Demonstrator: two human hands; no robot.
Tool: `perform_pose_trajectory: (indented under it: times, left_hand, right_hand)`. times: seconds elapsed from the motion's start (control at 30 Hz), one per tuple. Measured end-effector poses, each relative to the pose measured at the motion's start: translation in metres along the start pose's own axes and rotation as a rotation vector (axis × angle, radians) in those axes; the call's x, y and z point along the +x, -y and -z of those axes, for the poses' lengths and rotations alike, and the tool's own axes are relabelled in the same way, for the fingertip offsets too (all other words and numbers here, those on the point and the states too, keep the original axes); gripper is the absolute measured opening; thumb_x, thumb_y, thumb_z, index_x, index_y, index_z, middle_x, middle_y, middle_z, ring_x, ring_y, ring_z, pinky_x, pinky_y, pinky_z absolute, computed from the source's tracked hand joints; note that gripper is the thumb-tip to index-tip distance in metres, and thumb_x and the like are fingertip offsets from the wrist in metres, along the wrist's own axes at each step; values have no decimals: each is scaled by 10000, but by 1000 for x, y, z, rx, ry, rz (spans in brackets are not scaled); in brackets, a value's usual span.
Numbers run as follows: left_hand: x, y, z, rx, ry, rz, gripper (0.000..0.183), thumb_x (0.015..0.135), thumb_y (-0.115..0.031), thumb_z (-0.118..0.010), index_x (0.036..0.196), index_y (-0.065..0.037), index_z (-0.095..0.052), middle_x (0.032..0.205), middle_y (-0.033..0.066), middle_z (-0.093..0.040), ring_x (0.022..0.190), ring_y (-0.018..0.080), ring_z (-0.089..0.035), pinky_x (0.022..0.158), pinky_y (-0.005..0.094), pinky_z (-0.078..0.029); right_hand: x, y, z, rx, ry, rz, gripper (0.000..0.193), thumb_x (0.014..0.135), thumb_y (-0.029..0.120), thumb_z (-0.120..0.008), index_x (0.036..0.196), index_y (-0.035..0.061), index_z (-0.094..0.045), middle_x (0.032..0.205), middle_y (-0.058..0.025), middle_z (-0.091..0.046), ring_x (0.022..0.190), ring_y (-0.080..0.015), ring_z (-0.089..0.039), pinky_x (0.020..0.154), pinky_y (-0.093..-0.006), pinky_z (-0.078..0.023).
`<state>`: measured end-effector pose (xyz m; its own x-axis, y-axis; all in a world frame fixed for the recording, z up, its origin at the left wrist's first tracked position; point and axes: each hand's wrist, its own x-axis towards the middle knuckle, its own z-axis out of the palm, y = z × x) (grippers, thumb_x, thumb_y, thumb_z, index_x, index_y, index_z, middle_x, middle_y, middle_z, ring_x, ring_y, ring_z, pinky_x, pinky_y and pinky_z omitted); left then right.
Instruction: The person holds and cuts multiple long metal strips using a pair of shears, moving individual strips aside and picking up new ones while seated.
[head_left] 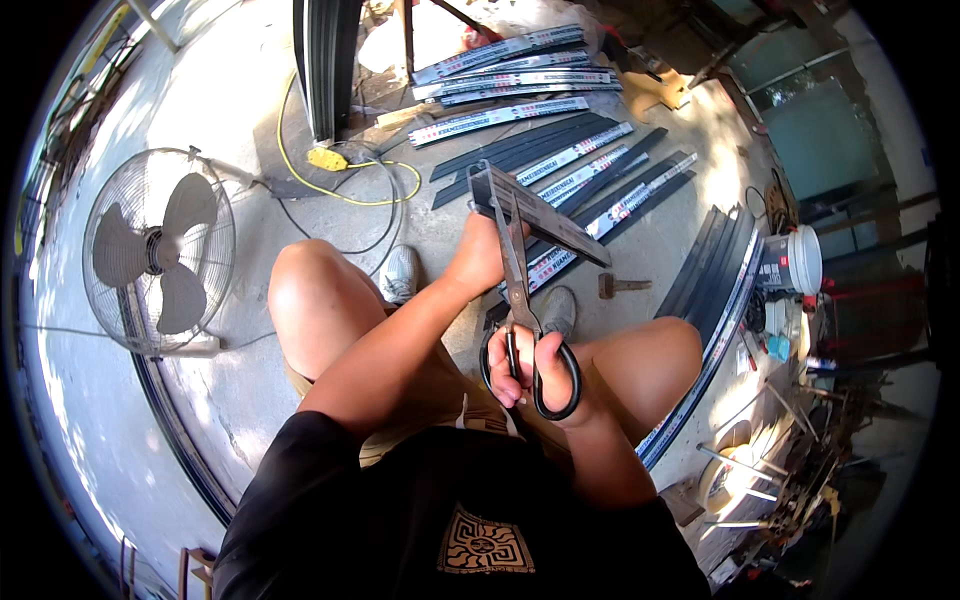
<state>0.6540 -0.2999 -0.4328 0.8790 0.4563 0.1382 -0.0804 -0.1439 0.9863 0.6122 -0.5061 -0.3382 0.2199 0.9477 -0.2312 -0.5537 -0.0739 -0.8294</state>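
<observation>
My right hand (524, 366) is closed through the black loop handles of a large pair of scissors (518, 285). Their blades point up and away from me, slightly apart. In front of me my left hand (480, 250) is wrapped round a long dark channel-shaped strip (550, 222), which slants down to the right. The blades overlap the strip's near end by my left hand; I cannot tell whether they touch it. Part of the left fingers is hidden behind the blades and the strip.
Dark strips (540, 145), some with printed white film, lie in rows on the concrete floor. A hammer (622, 286) rests right of my foot. A floor fan (160, 250) stands left, near a yellow cord (290, 160). At right are a white bucket (803, 260) and more strips (708, 262).
</observation>
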Motion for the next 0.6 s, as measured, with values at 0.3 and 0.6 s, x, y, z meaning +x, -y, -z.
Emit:
perform_pose_trajectory:
  times: [0.3, 0.6]
  left_hand:
    - [8, 13, 37, -502, -131, 555, 260, 1042, -28, -512, 1277, 44, -595, 1250, 193, -712, 1129, 350, -739, 1043, 473, -607]
    - [0, 24, 60, -675, -149, 675, 243, 1023, -28, -494, 1226, 76, -581, 1233, 261, -695, 1126, 399, -729, 1010, 507, -632]
  right_hand:
    - [-10, 11, 27, -37, -101, 39, 649, 1103, 686, -295, 1048, 87, -541, 694, 13, -516, 656, -97, -510, 647, -258, -417]
    - [0, 38, 54, -234, -139, -43, 583, 1108, 639, -428, 992, 84, -564, 678, 1, -493, 621, -103, -489, 606, -284, -407]
